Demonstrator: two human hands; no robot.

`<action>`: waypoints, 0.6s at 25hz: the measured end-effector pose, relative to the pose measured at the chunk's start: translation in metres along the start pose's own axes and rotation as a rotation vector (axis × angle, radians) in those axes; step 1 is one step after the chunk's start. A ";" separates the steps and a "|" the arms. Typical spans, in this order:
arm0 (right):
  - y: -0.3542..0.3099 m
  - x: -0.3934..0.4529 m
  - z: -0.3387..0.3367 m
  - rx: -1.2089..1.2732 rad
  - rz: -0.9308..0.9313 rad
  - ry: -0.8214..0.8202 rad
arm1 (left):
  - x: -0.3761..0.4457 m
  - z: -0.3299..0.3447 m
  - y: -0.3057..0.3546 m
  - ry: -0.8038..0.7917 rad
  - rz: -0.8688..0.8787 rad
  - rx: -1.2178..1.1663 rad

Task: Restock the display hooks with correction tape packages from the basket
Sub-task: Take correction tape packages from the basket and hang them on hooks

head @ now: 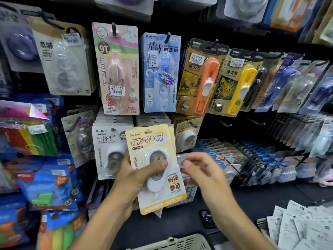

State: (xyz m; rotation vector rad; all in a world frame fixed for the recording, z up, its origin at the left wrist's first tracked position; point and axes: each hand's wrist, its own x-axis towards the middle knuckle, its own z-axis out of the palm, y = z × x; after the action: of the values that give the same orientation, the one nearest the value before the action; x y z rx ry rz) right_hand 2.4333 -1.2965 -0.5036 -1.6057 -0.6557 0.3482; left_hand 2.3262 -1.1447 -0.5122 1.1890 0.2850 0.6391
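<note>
My left hand (133, 179) grips a small stack of yellow BoBo correction tape packages (156, 170), thumb across the front blister. My right hand (200, 170) is beside the stack's right edge, blurred, fingers pinched at a package edge; whether it grips one I cannot tell. Behind the stack, white BoBo packages (108, 150) and cream BoBo packages (187, 134) hang on hooks in the lower row. A bare black hook (224, 123) juts out to the right of them. The rim of the cream basket (176, 240) shows at the bottom edge.
Upper hooks carry a pink My Melody package (117, 69), a blue tape package (161, 73) and orange and yellow pushers (207, 82). Blue bags (48, 183) hang at left. Racks of packages (261, 159) fill the right shelf; white cards (302, 226) lie bottom right.
</note>
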 end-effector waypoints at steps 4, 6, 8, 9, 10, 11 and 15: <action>-0.005 -0.013 0.013 0.007 -0.003 -0.161 | -0.001 0.005 -0.002 -0.016 0.018 0.015; -0.007 -0.011 0.008 0.124 0.037 -0.140 | -0.001 0.002 0.001 -0.061 -0.012 0.017; -0.008 -0.007 0.003 0.176 0.054 -0.083 | -0.003 -0.001 0.002 -0.075 -0.037 -0.024; -0.007 -0.006 0.000 0.185 0.066 -0.064 | -0.003 -0.001 0.002 -0.066 -0.035 -0.022; -0.006 -0.005 -0.002 0.192 0.086 -0.050 | -0.003 -0.002 0.003 -0.045 -0.023 -0.008; -0.005 -0.003 -0.005 0.198 0.111 -0.028 | -0.001 -0.003 0.002 -0.014 -0.012 -0.001; 0.002 0.009 -0.032 0.106 0.208 0.204 | 0.002 -0.011 0.003 0.048 -0.022 -0.031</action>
State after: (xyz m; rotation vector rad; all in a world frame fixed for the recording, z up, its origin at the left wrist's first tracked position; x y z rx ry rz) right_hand 2.4595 -1.3167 -0.4992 -1.5865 -0.3105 0.3596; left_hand 2.3215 -1.1348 -0.5135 1.1404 0.3268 0.6514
